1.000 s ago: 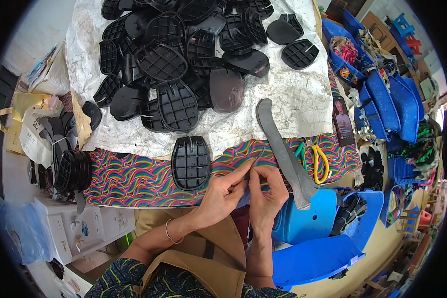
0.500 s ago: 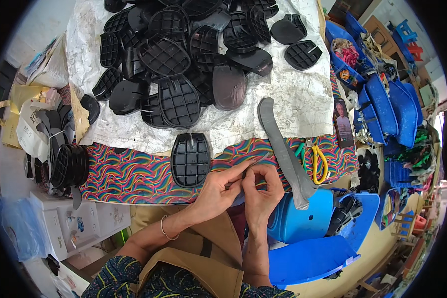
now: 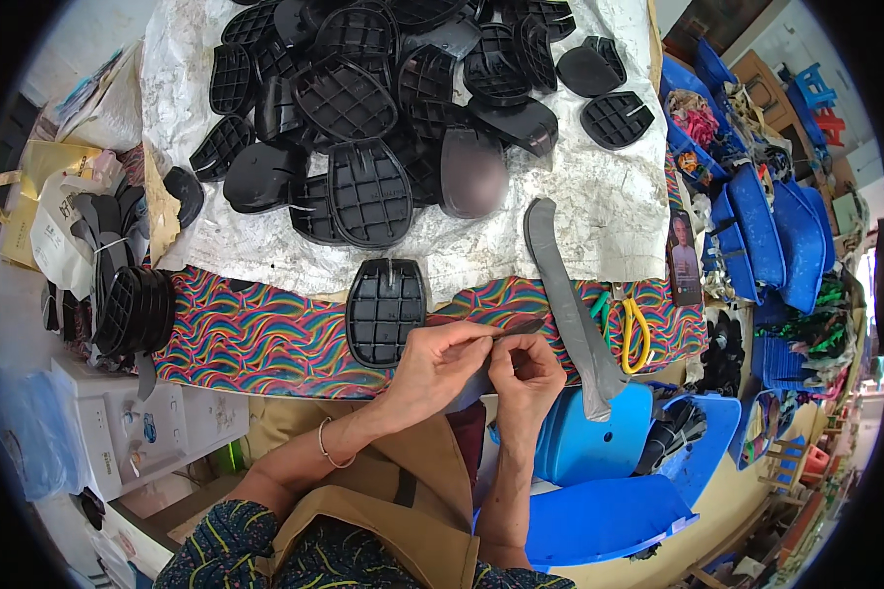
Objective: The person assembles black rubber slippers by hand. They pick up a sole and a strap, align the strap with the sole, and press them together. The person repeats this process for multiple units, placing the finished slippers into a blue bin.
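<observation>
1. Black heel pieces [image 3: 346, 96]: plastic- or rubber-like, one face ribbed, the other smooth and faintly glossy.
2. Grey strip [image 3: 562, 304] across the worktop's [image 3: 255, 339] near edge: smooth, matt.
3. White sheet [image 3: 599, 196]: crinkled, scuffed.
4. Yellow looped handle [image 3: 646, 339]: smooth plastic.
5. Brown apron [image 3: 363, 515]: matt cloth.

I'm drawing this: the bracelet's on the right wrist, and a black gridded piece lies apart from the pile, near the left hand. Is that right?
Not quite: the bracelet is on the left wrist, as the head view shows. A black gridded piece does lie apart from the pile, near the left hand.
</observation>
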Demonstrator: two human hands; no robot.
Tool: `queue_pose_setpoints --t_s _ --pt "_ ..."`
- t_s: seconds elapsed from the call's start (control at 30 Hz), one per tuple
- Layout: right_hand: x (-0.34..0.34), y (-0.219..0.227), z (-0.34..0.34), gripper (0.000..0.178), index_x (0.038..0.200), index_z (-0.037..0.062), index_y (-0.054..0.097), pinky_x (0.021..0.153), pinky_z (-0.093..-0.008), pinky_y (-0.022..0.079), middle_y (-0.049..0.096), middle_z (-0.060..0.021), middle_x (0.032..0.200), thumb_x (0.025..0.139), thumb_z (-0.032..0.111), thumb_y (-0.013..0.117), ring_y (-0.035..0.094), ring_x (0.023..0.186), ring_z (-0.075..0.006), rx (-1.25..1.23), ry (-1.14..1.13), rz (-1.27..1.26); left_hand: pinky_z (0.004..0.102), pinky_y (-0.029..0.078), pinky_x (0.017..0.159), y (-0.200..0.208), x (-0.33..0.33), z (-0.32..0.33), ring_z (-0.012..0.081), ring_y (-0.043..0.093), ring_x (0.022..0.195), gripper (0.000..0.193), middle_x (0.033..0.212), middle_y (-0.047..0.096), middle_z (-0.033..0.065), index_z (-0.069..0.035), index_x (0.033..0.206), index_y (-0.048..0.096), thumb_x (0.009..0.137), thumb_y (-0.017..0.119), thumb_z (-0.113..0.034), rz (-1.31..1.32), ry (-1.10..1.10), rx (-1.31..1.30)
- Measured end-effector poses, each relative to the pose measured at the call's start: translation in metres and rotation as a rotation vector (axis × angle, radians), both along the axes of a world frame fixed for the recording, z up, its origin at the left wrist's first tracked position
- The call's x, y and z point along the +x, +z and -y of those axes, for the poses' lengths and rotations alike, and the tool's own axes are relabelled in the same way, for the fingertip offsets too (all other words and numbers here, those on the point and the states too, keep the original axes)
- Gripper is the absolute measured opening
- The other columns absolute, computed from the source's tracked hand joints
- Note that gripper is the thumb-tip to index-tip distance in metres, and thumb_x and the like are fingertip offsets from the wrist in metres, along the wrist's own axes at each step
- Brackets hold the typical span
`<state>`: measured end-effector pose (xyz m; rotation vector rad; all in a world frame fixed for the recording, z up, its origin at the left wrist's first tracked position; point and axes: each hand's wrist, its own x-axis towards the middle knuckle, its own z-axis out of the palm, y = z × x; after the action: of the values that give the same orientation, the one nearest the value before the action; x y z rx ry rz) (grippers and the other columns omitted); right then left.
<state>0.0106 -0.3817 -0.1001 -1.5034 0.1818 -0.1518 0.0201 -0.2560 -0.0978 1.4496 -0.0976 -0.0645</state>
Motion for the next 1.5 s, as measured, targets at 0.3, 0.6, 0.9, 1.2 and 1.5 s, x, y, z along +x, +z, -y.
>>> queue_pose_setpoints --t_s 0.3,0.6,0.9,1.2,1.5 --pt "-0.012 -0.003 0.008 0.012 0.085 0.0011 0.059 0.065 -0.0197 0.041 0.058 -0.0026 0.085 0.081 -0.010 0.059 0.052 0.073 -0.0065 0.468 0.044 0.082 0.0180 0.041 0.059 0.000 0.009 -0.004 0.0000 0.051 0.071 0.014 0.078 0.058 -0.0036 0.003 0.103 0.063 0.100 0.051 -0.002 -0.191 0.091 -0.121" --pt "-0.033 0.020 0.014 0.011 0.084 -0.0011 0.056 0.060 -0.0217 0.044 0.065 -0.0127 0.087 0.078 -0.010 0.057 0.052 0.068 -0.0087 0.452 0.234 0.046 0.0275 0.054 0.078 0.019 0.008 -0.024 0.0127 0.066 0.089 0.020 0.099 0.068 0.0071 0.000 0.112 0.062 0.097 0.049 -0.002 -0.101 0.069 -0.221" --pt "-0.124 -0.063 0.062 0.012 0.086 -0.0014 0.058 0.063 -0.0390 0.055 0.066 -0.0154 0.072 0.077 0.002 0.065 0.068 0.066 -0.0292 -1.071 0.450 -0.396 0.0208 0.040 0.056 0.081 0.029 -0.178 0.0093 0.050 0.068 0.020 0.089 0.058 0.0077 0.003 0.117 0.055 0.103 0.051 -0.010 0.204 0.523 -0.818" --pt "-0.106 -0.011 0.053 0.032 0.111 -0.0045 0.065 0.072 -0.0399 0.056 0.068 -0.0240 0.113 0.087 0.017 0.067 0.070 0.080 -0.0290 -0.672 0.327 -0.237 0.0296 0.047 0.035 0.099 -0.005 -0.126 0.0201 0.056 0.042 0.014 0.072 0.061 0.0147 0.004 0.101 0.053 0.098 0.048 -0.009 -0.206 0.126 -0.634" --pt "-0.028 0.060 0.004 0.019 0.107 -0.0044 0.070 0.076 -0.0260 0.050 0.070 -0.0103 0.100 0.093 0.002 0.058 0.064 0.085 -0.0139 -0.059 0.141 0.050 0.0300 0.058 0.066 0.052 -0.030 -0.058 0.0185 0.070 0.077 0.017 0.089 0.070 0.0125 0.002 0.112 0.062 0.099 0.056 -0.008 -0.594 -0.604 -0.292"
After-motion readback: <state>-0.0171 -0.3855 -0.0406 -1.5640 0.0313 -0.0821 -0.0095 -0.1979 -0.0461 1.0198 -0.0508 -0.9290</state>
